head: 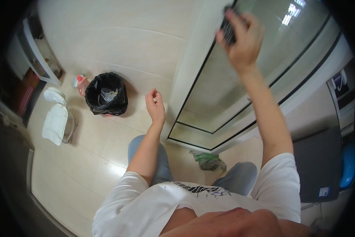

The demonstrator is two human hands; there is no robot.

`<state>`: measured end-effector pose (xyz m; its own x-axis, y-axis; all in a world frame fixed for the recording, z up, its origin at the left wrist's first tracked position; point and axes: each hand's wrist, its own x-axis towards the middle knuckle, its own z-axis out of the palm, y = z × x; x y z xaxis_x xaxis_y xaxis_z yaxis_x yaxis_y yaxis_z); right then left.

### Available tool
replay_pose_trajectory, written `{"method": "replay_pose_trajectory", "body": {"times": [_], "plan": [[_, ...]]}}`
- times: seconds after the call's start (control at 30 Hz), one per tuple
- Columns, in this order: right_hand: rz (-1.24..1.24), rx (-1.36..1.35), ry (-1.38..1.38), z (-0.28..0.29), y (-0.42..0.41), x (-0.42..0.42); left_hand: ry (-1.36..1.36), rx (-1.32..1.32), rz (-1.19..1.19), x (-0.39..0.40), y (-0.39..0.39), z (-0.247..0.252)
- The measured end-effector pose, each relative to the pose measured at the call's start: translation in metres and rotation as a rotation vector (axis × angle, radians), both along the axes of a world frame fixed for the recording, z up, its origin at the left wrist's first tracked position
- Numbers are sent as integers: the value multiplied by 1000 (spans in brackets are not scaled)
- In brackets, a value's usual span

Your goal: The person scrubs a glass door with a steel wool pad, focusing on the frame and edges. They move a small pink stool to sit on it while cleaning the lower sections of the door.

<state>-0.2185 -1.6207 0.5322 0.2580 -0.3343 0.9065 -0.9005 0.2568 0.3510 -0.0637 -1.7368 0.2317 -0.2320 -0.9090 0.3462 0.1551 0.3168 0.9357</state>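
My right hand point(244, 41) is raised at the upper right and grips a dark, blurred object point(228, 29), whose kind I cannot tell. It is held at the black-edged side of a white-framed glass door or panel point(233, 80). My left hand point(156, 105) hangs to the left of the white frame point(180, 89), fingers loosely curled, with nothing visible in it. Below the glass panel's bottom corner, a crumpled green and grey cloth or bag point(209, 161) lies on the floor between my knees.
A bin lined with a black plastic bag point(106, 111) stands by the tiled wall point(121, 44), beside a pink bottle point(82, 86). Farther left is a small white chair point(55, 124). A dark grey board-like panel point(316, 166) and a blue rounded object point(349, 166) are at the right.
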Motion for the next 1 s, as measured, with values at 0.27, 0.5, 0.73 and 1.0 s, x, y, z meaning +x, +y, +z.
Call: {"method": "replay_pose_trajectory", "body": {"times": [0.27, 0.5, 0.73, 1.0], "plan": [[13, -229, -232, 11, -23, 1, 112, 105, -354, -41, 44, 8], [179, -201, -588, -174, -25, 44, 411, 529, -548, -13, 7, -1], [67, 189, -899, -321, 15, 74, 313, 613, -558, 13, 1, 15], [138, -127, -673, -228, -17, 67, 430, 663, -319, 71, -50, -6]]}}
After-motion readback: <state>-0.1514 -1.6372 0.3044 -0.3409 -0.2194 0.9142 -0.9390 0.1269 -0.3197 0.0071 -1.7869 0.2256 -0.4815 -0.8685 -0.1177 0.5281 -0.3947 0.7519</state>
